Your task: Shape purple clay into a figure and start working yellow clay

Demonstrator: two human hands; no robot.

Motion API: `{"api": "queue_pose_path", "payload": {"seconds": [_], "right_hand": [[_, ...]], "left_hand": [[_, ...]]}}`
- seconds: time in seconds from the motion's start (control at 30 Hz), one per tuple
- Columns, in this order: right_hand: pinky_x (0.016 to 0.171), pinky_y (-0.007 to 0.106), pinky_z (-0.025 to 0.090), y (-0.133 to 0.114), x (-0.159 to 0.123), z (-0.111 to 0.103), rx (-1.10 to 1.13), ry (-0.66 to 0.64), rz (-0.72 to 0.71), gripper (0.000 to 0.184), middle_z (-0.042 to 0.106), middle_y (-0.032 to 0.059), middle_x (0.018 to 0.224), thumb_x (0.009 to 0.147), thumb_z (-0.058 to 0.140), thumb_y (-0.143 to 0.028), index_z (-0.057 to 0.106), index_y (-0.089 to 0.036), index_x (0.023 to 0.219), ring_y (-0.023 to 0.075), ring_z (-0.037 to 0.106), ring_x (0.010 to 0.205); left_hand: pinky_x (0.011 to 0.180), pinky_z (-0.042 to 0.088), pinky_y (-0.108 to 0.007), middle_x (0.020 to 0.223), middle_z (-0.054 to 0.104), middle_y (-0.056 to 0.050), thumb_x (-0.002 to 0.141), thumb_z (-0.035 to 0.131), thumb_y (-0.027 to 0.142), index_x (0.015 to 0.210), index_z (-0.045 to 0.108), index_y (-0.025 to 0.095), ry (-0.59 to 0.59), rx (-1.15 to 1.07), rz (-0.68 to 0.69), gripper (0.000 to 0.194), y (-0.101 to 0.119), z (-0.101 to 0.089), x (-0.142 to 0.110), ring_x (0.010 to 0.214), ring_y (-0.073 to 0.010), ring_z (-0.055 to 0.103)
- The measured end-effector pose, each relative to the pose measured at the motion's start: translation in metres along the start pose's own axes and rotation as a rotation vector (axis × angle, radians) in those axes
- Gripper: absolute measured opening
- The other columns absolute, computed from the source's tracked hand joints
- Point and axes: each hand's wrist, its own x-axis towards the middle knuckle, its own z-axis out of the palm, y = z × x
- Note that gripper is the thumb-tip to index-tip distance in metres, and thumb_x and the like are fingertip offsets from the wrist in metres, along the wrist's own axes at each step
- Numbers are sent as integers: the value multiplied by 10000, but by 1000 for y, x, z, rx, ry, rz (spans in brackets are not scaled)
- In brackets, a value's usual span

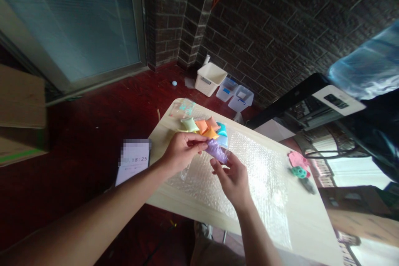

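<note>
A small purple packet (217,151), shiny and crinkled like a bag of soft clay, is held up over the table. My left hand (183,149) pinches its left end between thumb and fingers. At the packet's right end, my right hand (232,176) is curled with its fingers against it and the thumb just below. Behind the packet lies a group of similar pillow-shaped packets: a pale green one (189,124), an orange one (202,126), a yellow-orange one (211,133) and a teal one (221,128), among others. Part of the group is hidden by my left hand.
Bubble wrap (258,174) covers much of the light wooden table (314,220). A clear printed bag (183,109) lies at the far corner. Pink clay-like pieces (298,160) sit near the right edge. A phone-like screen (134,162) stands left. Plastic bins (212,77) rest on the floor.
</note>
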Motion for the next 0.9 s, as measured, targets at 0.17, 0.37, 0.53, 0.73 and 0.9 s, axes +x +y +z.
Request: {"api": "queue_pose_path", "payload": {"seconds": [0.17,0.37,0.53,0.73,0.9], "right_hand": [[671,352,653,-4,-6,8,114,-56,2,445,719,93,1106,946,766,-462,725,-262,1341,226,711,869],[615,291,592,-12,-4,13,692,-143,211,372,752,112,1181,929,759,-529,774,-239,1162,216,723,868],[614,275,596,-5,-1,8,800,-158,321,428,784,101,1027,839,841,-564,784,-225,1095,221,718,860],[620,267,609,-4,2,11,671,-143,366,349,805,69,946,775,934,-456,794,-212,982,202,753,826],[622,291,623,-6,3,15,425,-57,278,358,777,47,791,726,971,-419,784,-164,893,184,722,720]], "left_hand": [[735,598,-322,953,839,-94,736,902,313,964,859,168,70,-105,-22,274,4,-2,2,824,-209,743],[629,566,-293,824,812,-62,706,927,285,897,843,154,4,-163,-20,246,6,4,-6,630,-137,654],[625,581,-304,797,807,-59,731,908,292,876,835,166,-69,-80,19,204,4,10,-11,639,-158,686],[727,610,-325,889,833,-95,768,895,305,908,846,159,-48,-25,21,208,-4,10,-14,786,-207,756],[644,570,-291,800,816,-83,731,910,283,854,839,145,2,-7,-36,199,-6,11,-17,680,-176,709]]}}
